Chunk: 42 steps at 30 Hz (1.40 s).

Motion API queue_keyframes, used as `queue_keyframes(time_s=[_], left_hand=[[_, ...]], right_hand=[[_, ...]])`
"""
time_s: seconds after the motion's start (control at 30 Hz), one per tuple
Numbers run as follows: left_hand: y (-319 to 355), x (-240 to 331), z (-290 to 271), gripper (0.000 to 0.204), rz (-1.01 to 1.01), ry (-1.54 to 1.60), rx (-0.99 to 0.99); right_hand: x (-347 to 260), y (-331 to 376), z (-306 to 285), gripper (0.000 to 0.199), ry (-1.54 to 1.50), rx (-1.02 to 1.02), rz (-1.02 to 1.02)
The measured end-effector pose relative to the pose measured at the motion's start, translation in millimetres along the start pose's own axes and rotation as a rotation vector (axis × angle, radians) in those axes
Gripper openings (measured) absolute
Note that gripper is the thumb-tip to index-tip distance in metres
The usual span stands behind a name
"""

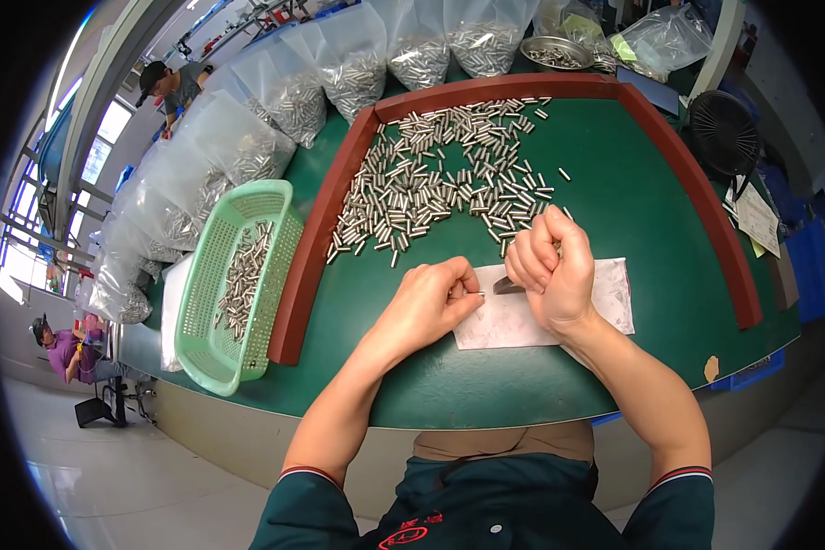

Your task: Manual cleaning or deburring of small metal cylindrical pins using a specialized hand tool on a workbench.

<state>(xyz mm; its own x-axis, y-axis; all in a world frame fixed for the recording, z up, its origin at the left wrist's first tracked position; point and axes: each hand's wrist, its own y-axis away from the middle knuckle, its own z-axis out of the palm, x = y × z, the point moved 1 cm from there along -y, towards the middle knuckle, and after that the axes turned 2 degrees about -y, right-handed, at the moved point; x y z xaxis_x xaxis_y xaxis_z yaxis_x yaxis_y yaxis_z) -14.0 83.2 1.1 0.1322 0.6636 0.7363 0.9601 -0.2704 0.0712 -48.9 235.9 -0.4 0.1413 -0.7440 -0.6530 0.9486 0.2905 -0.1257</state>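
At the near middle of the surface [632, 202], a small metal piece [480, 294] sits at the fingertips of my left hand [429, 298], just above the left part of a pale, smudged sheet [509, 330]. My left thumb and forefinger are pinched narrow on it; only its tip shows, so I can't say for sure that it is one of the cylinders. My right hand [555, 270] is closed in a fist around a dark tool [507, 286], whose flat end sticks out toward my left fingers, near the piece but apart from it. My right wrist is over the sheet.

Beyond my hands a broad scatter of short, shiny metal cylinders [431, 174] lies on the green surface, thickest to the left, with a few strays toward the right. A red-brown frame [504, 94] borders them at left, far side and right, and is open toward me.

Outside its left bar, just beside it, stands a light green basket [232, 374] with more cylinders inside. Clear bags [417, 55] filled with metal pieces line the far and left edges. At the far right are a metal bowl [559, 67] of small parts and a black fan [724, 133]. Two other people are farther off to the left.
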Motion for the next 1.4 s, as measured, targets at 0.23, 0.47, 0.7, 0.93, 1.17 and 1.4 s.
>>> queue_keyframes(time_s=[0.23, 0.47, 0.7, 0.93, 1.17, 1.4], left_hand=[[0, 0, -1, 0.012, -0.015, -0.038, -0.007], [0, -3, 0, 0.01, -0.055, 0.0, -0.004], [-1, 0, -1, 0.009, -0.057, -0.007, -0.005], [0, -1, -1, 0.009, -0.066, 0.004, 0.007], [-1, -3, -1, 0.008, -0.089, -0.003, 0.01], [-6, -2, 0, 0.007, -0.112, 0.042, -0.013]], right_hand=[[7, 2, -2, 0.043, 0.001, 0.007, 0.029], [11, 3, 0, 0.044, -0.028, 0.021, 0.01], [12, 4, 0, 0.044, -0.046, 0.032, 0.012], [10, 4, 2, 0.044, -0.021, 0.009, 0.009], [15, 5, 2, 0.044, 0.024, -0.015, 0.02], [16, 3, 0, 0.044, 0.05, -0.028, 0.009]])
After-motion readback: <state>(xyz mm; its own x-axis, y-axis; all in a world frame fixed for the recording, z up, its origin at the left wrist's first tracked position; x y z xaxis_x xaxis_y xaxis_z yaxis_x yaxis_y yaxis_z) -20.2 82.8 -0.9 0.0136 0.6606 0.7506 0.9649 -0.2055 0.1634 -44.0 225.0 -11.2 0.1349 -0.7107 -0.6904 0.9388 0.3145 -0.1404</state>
